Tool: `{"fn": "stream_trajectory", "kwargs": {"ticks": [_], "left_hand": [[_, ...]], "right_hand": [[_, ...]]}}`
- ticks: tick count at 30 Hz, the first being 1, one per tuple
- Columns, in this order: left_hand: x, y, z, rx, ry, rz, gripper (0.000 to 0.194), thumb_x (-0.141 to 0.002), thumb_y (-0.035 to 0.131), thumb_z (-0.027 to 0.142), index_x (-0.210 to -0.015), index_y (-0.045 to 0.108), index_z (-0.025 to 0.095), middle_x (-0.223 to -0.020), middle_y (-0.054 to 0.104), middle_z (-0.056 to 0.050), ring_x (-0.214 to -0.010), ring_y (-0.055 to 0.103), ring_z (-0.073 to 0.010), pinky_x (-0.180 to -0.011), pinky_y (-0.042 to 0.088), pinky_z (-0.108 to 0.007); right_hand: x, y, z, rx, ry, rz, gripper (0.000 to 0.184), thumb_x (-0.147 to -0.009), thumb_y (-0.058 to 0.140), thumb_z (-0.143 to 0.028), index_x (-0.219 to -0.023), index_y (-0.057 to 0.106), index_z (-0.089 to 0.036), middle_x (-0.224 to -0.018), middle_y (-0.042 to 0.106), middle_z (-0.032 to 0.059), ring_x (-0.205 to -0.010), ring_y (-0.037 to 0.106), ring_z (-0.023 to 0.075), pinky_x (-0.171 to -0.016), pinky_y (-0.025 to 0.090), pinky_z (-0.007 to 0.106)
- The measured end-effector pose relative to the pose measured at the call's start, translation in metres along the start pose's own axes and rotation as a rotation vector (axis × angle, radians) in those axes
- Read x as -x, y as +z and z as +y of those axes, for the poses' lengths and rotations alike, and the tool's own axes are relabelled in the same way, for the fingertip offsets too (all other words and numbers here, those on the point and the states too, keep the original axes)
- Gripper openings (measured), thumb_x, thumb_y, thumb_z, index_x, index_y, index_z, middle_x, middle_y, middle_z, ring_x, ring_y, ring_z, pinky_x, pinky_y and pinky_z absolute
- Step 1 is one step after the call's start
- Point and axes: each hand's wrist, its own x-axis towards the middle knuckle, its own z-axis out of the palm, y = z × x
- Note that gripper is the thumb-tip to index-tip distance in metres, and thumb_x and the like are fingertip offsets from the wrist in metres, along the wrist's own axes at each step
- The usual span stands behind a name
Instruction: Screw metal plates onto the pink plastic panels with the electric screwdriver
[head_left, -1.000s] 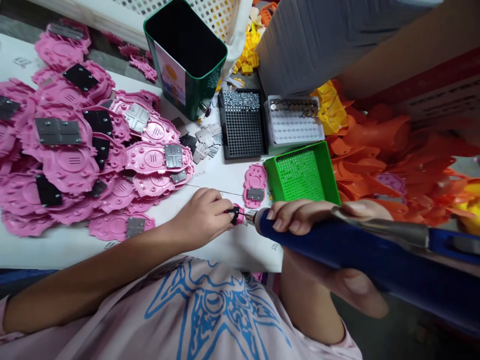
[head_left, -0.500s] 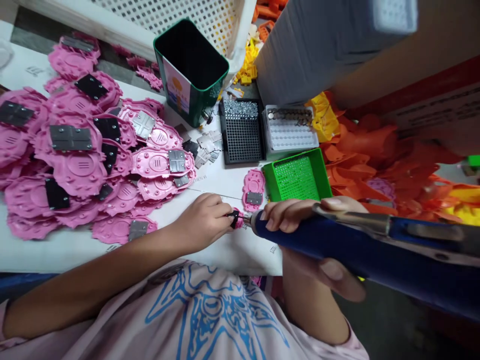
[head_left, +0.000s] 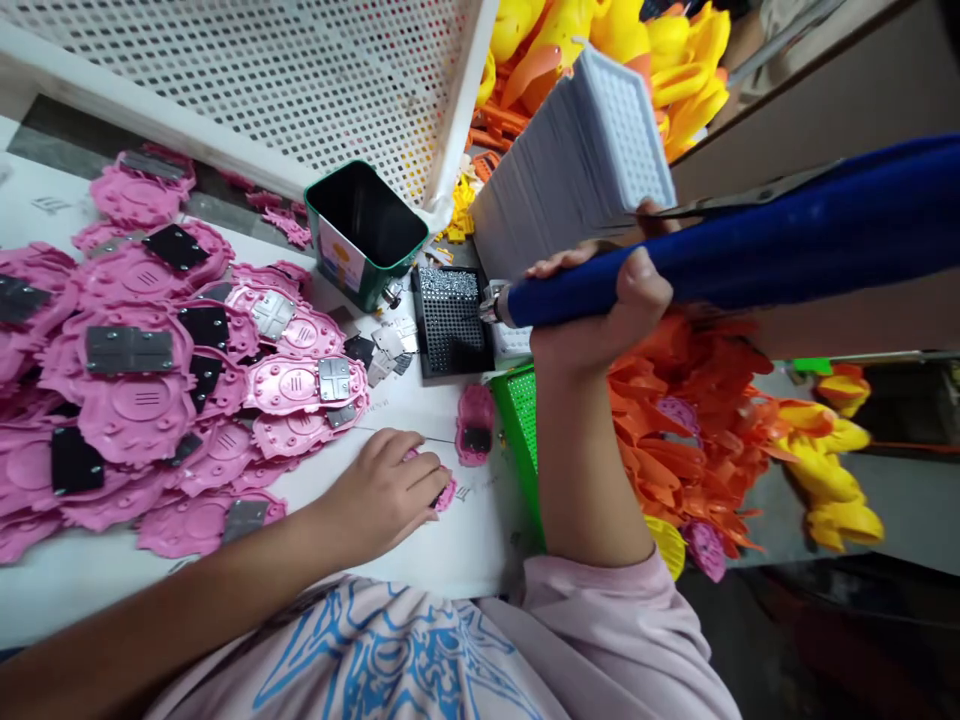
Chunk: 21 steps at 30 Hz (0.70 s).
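Note:
My left hand (head_left: 386, 490) rests on the white table, its fingers closed over a small pink plastic part (head_left: 445, 492) with a black piece on it. My right hand (head_left: 607, 310) is wrapped around a blue electric screwdriver (head_left: 750, 240). The screwdriver's tip hangs over the black screw tray (head_left: 450, 320), which has silver screws along its far edge. Another small pink part (head_left: 475, 424) with a metal plate lies between my left hand and the green tray (head_left: 519, 420).
A heap of pink plastic shells (head_left: 150, 370) with black and grey plates fills the left of the table. A green tin (head_left: 360, 235) and loose metal plates (head_left: 390, 345) stand behind. A white perforated crate (head_left: 262, 80), stacked white trays (head_left: 577, 170) and orange and yellow parts (head_left: 697, 420) crowd the back and right.
My right hand lifted the screwdriver away from the pink part and swung its tip back over the black screw tray. My left hand stayed on the pink part.

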Motion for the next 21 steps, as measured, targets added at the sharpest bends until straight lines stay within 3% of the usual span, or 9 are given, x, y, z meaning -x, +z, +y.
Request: {"fn": "stream_trajectory", "kwargs": {"ticks": [7, 13, 21], "left_hand": [[0.004, 0.002, 0.000, 0.037, 0.003, 0.023, 0.036, -0.082, 0.056, 0.010, -0.117, 0.061, 0.018, -0.117, 0.068, -0.005, -0.121, 0.050, -0.0281, -0.103, 0.032, -0.047], [0.003, -0.001, -0.003, 0.041, 0.017, 0.008, 0.036, -0.079, 0.056, 0.011, -0.114, 0.063, 0.016, -0.115, 0.068, -0.008, -0.118, 0.052, -0.0281, -0.103, 0.039, -0.048], [0.001, -0.002, 0.002, -0.008, -0.103, 0.076, 0.030, -0.085, 0.061, 0.026, -0.112, 0.062, 0.012, -0.119, 0.065, -0.012, -0.119, 0.051, -0.0318, -0.102, 0.041, -0.049]], "right_hand": [[-0.009, 0.014, 0.027, 0.101, -0.023, -0.079, 0.041, -0.073, 0.046, -0.056, -0.104, 0.048, -0.030, -0.068, 0.039, -0.0036, -0.052, 0.050, 0.0123, -0.059, 0.045, 0.033], [-0.008, 0.022, 0.029, 0.037, -0.023, 0.037, 0.039, -0.065, 0.051, -0.045, -0.101, 0.049, -0.029, -0.058, 0.042, -0.0058, -0.046, 0.049, 0.0128, -0.053, 0.043, 0.031], [-0.013, 0.014, 0.037, 0.095, -0.046, -0.068, 0.046, -0.075, 0.046, -0.053, -0.116, 0.050, -0.033, -0.065, 0.039, -0.0045, -0.047, 0.052, 0.0100, -0.056, 0.046, 0.031]]}}
